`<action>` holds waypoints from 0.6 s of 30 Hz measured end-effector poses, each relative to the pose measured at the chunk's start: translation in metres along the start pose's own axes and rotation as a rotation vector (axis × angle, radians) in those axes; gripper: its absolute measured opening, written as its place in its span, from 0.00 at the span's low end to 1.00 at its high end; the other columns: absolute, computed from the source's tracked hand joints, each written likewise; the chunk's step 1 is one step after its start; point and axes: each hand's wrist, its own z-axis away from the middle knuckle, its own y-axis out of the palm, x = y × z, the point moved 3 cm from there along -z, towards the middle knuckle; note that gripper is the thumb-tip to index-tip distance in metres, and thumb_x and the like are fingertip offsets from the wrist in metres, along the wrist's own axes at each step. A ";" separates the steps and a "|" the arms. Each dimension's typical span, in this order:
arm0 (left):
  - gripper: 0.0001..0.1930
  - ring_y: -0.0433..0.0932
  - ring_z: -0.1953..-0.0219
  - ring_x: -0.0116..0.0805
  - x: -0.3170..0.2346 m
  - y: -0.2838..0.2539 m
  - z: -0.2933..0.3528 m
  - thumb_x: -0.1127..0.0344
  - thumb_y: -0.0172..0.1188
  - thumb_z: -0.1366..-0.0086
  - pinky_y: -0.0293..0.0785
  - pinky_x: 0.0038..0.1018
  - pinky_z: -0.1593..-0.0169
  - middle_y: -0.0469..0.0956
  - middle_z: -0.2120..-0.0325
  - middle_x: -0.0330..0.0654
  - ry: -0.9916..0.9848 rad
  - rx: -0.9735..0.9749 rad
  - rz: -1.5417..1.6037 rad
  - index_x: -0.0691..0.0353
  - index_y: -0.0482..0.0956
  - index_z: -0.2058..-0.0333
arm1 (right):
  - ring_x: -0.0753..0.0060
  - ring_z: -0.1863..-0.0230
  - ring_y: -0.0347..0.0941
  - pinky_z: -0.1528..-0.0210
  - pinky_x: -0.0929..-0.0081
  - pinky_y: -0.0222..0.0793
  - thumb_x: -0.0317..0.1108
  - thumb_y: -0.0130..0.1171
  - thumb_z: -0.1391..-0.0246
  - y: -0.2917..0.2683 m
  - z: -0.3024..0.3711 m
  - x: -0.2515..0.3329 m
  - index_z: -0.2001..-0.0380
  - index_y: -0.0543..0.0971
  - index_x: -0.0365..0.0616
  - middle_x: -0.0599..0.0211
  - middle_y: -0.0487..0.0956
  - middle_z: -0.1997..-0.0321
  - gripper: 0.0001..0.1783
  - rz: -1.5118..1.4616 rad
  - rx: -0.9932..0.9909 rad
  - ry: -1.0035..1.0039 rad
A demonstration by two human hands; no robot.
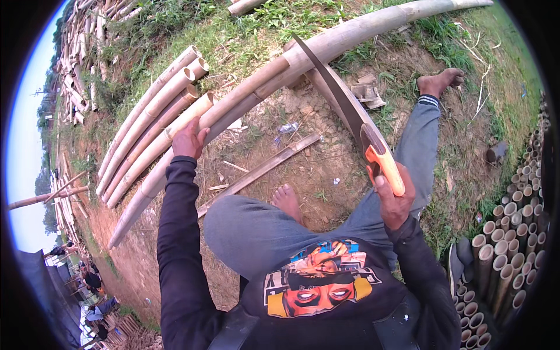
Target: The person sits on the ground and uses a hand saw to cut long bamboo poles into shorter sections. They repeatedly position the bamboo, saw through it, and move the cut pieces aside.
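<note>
A long bamboo pole [350, 38] slants from the upper right down to the lower left. Along its upper side lies a shorter bamboo piece [248, 83], its far end at a joint of the pole. My left hand [188, 141] is closed over the lower end of this piece, beside the pole. In my right hand [395, 198] is a handsaw [335, 90], gripped by its orange handle. Its dark blade points up and left, passing over the pole just right of the short piece's end. Whether its teeth touch the pole I cannot tell.
Several cut bamboo lengths [153, 116] lie left of my hand. A wooden support [332, 99] props the pole near the blade. A split bamboo strip [262, 170] lies by my bare foot [287, 202]. Many bamboo tubes [500, 262] stand bundled at right; a heap of poles [79, 70] is far left.
</note>
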 end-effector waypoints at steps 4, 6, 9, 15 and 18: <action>0.28 0.83 0.52 0.58 -0.006 -0.007 -0.008 0.49 0.66 0.32 0.79 0.47 0.48 0.84 0.51 0.56 0.004 0.042 -0.009 0.58 0.78 0.40 | 0.75 0.53 0.80 0.51 0.76 0.76 0.32 0.66 0.34 0.057 -0.060 -0.051 0.41 0.77 0.31 0.58 0.84 0.51 0.23 -0.072 -0.025 -0.239; 0.28 0.84 0.53 0.59 -0.008 -0.010 -0.010 0.48 0.66 0.32 0.79 0.47 0.49 0.84 0.52 0.56 0.010 0.047 -0.024 0.57 0.78 0.40 | 0.72 0.50 0.81 0.48 0.74 0.77 0.33 0.66 0.34 0.071 -0.080 -0.066 0.39 0.75 0.31 0.56 0.84 0.48 0.25 -0.116 -0.023 -0.252; 0.28 0.83 0.52 0.59 -0.006 -0.008 -0.010 0.48 0.66 0.32 0.79 0.47 0.48 0.84 0.51 0.57 -0.003 0.050 -0.007 0.58 0.77 0.39 | 0.70 0.47 0.81 0.45 0.73 0.77 0.33 0.66 0.34 0.072 -0.081 -0.065 0.37 0.74 0.30 0.53 0.84 0.45 0.27 -0.071 0.025 -0.260; 0.29 0.85 0.56 0.58 0.004 0.003 -0.009 0.45 0.67 0.34 0.80 0.48 0.51 0.86 0.57 0.57 0.021 -0.031 -0.026 0.52 0.78 0.39 | 0.70 0.48 0.83 0.46 0.74 0.77 0.32 0.66 0.34 0.070 -0.081 -0.050 0.38 0.76 0.29 0.54 0.85 0.46 0.26 -0.180 0.021 -0.284; 0.28 0.85 0.57 0.58 0.003 0.003 -0.009 0.45 0.67 0.33 0.81 0.48 0.52 0.86 0.58 0.55 0.034 -0.043 -0.059 0.53 0.78 0.39 | 0.74 0.54 0.83 0.50 0.76 0.79 0.32 0.67 0.35 0.099 -0.127 -0.051 0.40 0.79 0.32 0.58 0.87 0.52 0.23 -0.068 0.015 -0.301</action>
